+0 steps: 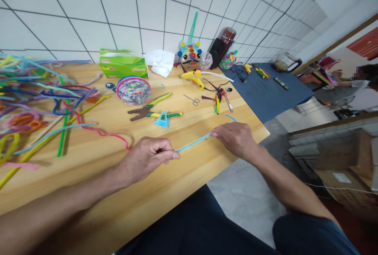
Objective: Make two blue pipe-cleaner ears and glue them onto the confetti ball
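Note:
A light blue pipe cleaner is stretched between my two hands, just above the wooden table. My left hand pinches one end between thumb and fingertips. The other end sits in the closed fingers of my right hand, and a short blue piece shows beyond them. A small blue triangle shape made of similar material lies behind my hands. It touches the pliers, which have green and yellow handles. Small scissors rest farther back.
Many coloured pipe cleaners are heaped at the left. Toward the wall are a green tissue pack, a round wrapped ball, a yellow glue gun and a decorated ball figure. Another person sits far right.

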A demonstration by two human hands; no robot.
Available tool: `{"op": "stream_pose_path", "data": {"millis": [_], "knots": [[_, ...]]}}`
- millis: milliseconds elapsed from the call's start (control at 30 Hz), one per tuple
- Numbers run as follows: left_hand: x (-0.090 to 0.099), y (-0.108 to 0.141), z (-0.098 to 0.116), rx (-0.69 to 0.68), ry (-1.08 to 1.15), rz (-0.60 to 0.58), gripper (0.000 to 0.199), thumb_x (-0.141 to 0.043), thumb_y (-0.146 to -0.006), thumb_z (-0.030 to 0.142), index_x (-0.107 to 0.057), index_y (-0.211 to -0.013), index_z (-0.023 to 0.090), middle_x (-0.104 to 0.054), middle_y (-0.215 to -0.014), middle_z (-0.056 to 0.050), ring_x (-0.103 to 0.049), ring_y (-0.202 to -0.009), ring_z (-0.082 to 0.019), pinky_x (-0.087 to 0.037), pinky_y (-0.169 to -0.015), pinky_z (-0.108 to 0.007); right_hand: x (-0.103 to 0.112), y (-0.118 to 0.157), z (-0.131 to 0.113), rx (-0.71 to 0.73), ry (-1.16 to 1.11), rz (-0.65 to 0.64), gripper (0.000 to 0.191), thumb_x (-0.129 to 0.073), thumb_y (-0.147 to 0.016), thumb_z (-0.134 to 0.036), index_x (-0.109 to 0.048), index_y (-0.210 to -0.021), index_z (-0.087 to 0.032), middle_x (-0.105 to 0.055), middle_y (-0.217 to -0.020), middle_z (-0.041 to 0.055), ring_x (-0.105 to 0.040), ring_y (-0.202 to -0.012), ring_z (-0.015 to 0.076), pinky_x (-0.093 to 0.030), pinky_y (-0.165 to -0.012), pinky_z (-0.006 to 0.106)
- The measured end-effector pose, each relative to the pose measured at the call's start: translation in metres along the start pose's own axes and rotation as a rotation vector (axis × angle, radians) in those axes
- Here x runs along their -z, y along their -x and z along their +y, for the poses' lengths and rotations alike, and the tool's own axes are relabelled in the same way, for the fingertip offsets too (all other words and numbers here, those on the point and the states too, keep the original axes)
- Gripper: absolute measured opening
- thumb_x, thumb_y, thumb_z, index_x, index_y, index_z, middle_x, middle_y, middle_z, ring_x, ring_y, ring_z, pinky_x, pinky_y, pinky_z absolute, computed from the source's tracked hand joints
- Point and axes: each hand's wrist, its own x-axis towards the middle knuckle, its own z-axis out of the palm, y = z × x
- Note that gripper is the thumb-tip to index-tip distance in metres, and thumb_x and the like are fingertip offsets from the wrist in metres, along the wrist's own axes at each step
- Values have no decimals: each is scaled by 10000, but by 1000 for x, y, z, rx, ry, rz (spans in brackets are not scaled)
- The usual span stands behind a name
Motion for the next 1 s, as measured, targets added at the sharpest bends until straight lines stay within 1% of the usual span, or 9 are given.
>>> {"op": "stream_pose_path", "data": {"millis": [133, 267, 433, 600, 667, 767, 833, 900, 1000], "knots": [[5, -3, -2, 19, -32, -21, 396, -718, -916, 455, -670, -628, 187, -655, -573, 15, -524, -541, -100, -386, -551, -207, -4, 17, 33, -52, 18, -8, 498, -441, -1189, -429, -764, -881, -208, -751, -665, 27, -654, -579, 143, -372, -577, 311], [9, -7, -6, 12, -95, 18, 412, -700, -914, 464, -645, -610, 191, -628, -553, 27, -497, -521, -93, -361, -541, -211, -6, 35, 52, -136, -15, -89, 552, -396, -1187, -490, -763, -879, -216, -776, -698, 53, -680, -600, 165, -377, -589, 308], [9, -11, -9, 11, -148, 35, 430, -674, -912, 467, -603, -589, 193, -559, -517, 46, -456, -506, -88, -325, -529, -216, -14, 47, 58, -186, -11, -165, 593, -336, -1192, -511, -757, -900, -213, -786, -722, 64, -691, -634, 168, -351, -581, 307], [8, -11, -13, 49, -147, 56, 448, -643, -906, 521, -601, -601, 197, -560, -534, 33, -450, -524, -99, -346, -548, -226, -23, 45, 55, -274, -104, -208, 636, -317, -1178, -576, -748, -884, -212, -759, -712, 76, -664, -639, 179, -336, -592, 318], [9, -12, -15, 73, -139, 49, 456, -640, -900, 538, -594, -599, 198, -551, -537, 30, -442, -527, -102, -345, -551, -231, -22, 41, 56, -378, -273, -229, 623, -386, -1145, -645, -739, -860, -218, -739, -723, 60, -650, -654, 176, -364, -612, 308], [10, -14, -19, 149, -114, 80, 476, -645, -872, 574, -561, -584, 204, -477, -520, 44, -378, -516, -98, -309, -527, -231, -16, 35, 61, -602, -738, -298, 524, -599, -1044, -705, -739, -896, -222, -659, -683, -2, -583, -610, 146, -412, -600, 283], [12, -17, -22, 219, -101, 113, 492, -656, -856, 601, -542, -583, 207, -415, -516, 58, -329, -516, -95, -273, -508, -225, -10, 32, 68, -739, -1105, -336, 455, -744, -961, -677, -748, -973, -222, -629, -655, -36, -553, -567, 129, -439, -566, 270], [13, -18, -25, 280, -92, 107, 504, -673, -854, 614, -540, -594, 203, -388, -524, 63, -311, -526, -94, -254, -506, -217, -5, 32, 75, -818, -1381, -328, 426, -847, -891, -624, -751, -1000, -223, -650, -649, -44, -579, -556, 127, -504, -591, 278], [15, -17, -27, 310, -49, 98, 500, -697, -888, 586, -545, -619, 193, -396, -542, 63, -309, -547, -93, -253, -521, -203, -2, 34, 84, -860, -1527, -258, 417, -925, -820, -580, -744, -945, -226, -648, -616, -50, -638, -597, 143, -597, -721, 334]]}}
